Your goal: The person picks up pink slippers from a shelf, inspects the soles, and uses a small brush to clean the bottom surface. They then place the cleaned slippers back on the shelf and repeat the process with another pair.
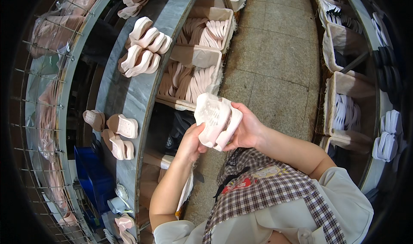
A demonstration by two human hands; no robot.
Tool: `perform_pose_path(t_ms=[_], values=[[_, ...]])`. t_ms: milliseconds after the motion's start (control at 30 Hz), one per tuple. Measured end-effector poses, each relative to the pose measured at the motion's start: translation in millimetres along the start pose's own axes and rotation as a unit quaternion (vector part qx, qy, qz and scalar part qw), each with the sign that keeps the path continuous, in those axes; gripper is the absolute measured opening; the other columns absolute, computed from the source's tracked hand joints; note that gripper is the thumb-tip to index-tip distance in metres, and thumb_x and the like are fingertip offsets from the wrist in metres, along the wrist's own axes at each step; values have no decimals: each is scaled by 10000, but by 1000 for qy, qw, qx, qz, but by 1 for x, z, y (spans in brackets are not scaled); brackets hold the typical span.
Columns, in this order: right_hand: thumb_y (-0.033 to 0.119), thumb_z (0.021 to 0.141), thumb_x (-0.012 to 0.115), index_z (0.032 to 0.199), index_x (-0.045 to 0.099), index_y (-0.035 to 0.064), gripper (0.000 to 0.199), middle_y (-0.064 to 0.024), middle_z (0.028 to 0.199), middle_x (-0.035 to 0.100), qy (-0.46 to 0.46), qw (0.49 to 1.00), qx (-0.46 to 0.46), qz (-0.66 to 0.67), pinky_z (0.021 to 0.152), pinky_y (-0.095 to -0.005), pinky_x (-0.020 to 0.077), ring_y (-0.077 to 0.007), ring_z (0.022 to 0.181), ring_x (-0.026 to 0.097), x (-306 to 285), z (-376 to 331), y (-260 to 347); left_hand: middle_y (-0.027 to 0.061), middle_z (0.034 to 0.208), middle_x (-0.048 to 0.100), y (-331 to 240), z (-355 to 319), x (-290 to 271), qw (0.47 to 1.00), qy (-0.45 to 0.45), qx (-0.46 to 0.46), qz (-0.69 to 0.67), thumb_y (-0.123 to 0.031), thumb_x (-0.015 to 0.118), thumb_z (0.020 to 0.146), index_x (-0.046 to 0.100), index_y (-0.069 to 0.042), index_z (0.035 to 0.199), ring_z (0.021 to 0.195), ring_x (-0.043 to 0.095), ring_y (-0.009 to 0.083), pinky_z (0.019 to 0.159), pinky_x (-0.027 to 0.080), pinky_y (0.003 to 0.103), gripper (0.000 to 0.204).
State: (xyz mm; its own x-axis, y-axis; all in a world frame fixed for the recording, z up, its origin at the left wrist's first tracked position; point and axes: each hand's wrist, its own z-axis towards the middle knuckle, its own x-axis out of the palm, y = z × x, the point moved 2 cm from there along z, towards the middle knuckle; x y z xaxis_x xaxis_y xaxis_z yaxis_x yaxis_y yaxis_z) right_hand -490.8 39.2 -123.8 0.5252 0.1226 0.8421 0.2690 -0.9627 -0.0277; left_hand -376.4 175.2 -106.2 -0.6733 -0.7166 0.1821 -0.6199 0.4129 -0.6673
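Observation:
I hold a pair of pale pink foam sandals [216,120] stacked together in front of my chest, soles facing me. My left hand [192,141] grips their lower left edge from below. Cupping their right side is my right hand [247,127], thumb along the edge. Both hands are closed on the sandals, which hang above the stone floor [271,63] between two work lines.
A grey conveyor table [129,93] on my left carries several pink sandals [144,48] and more pairs [116,134]. White bins [202,59] of pink sandals stand beside it. On the right, bins [348,110] hold white sandals, and black and white ones sit along a shelf [389,132].

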Motion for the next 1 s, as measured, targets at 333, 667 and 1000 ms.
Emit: perform_pose_path(t_ms=[333, 667, 1000], values=[[600, 878, 355, 1414, 340, 143, 704, -189, 1473, 280, -5, 1000, 6, -1, 1038, -646, 163, -444, 1327, 264, -5, 8, -3, 6, 727, 560, 12, 4, -9, 1000, -4, -18, -9, -315, 455, 953, 514, -74, 1074, 431, 369, 51, 360, 264, 188, 275], [589, 894, 325, 1357, 421, 164, 635, -142, 1408, 354, -42, 999, 19, 4, 980, -670, 247, -394, 1267, 332, -4, 8, -6, 11, 758, 571, 17, 0, -9, 999, -9, -30, -24, -309, 458, 950, 516, -75, 1070, 437, 380, 54, 360, 260, 185, 269], [613, 863, 365, 1391, 361, 134, 713, -174, 1439, 312, -43, 999, -3, -15, 1010, -639, 218, -403, 1302, 301, -2, 1, -8, 17, 821, 589, 17, -1, -7, 997, 53, -36, -43, -295, 469, 958, 503, -73, 1128, 540, 481, 74, 407, 339, 201, 282]])
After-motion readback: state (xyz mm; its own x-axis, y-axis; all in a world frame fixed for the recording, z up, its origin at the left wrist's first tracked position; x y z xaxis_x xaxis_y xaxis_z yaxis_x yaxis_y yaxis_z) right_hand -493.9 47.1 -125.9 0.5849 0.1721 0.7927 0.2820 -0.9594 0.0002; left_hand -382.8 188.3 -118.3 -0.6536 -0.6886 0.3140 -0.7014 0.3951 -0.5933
